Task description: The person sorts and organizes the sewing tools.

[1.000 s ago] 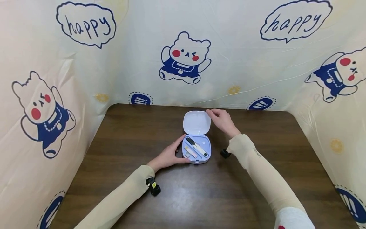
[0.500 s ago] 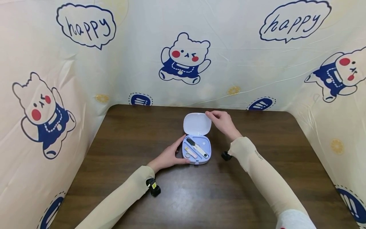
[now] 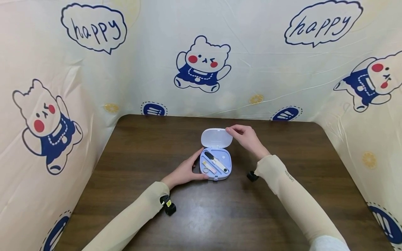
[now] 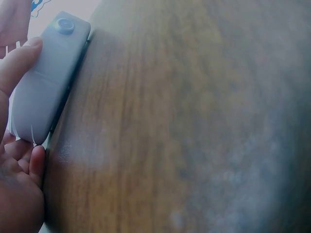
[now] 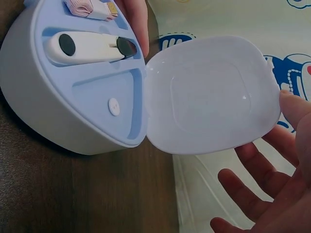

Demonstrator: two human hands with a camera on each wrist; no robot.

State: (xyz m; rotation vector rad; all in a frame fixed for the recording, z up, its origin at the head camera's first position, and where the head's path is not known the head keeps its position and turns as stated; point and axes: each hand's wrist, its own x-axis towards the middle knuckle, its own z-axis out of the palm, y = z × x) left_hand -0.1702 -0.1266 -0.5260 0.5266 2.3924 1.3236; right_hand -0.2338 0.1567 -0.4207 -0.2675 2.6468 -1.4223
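A light-blue sewing kit box (image 3: 226, 157) sits on the table with its translucent white lid (image 3: 216, 138) raised and tilted. My left hand (image 3: 182, 172) grips the box from the left, thumb along the front wall, fingers at the left side. My right hand (image 3: 246, 137) pinches the lid's right corner between thumb and forefinger; its other fingers spread loosely behind, as the right wrist view shows. Inside lie white thread snips (image 5: 87, 47) with a dark tip, a pale pink strip (image 5: 92, 8) with a yellow end, a small ring (image 3: 205, 169) and a white button (image 5: 113, 107).
The dark wooden table (image 3: 141, 150) reaches back to a printed cloth (image 3: 251, 69) that encloses it on three sides. A round latch (image 4: 64, 26) is on the box's front wall. Black cameras are strapped to both wrists.
The lid has swung some way forward and down toward the box. My right hand has moved with it, slightly nearer to me. The left hand and box have stayed in place.
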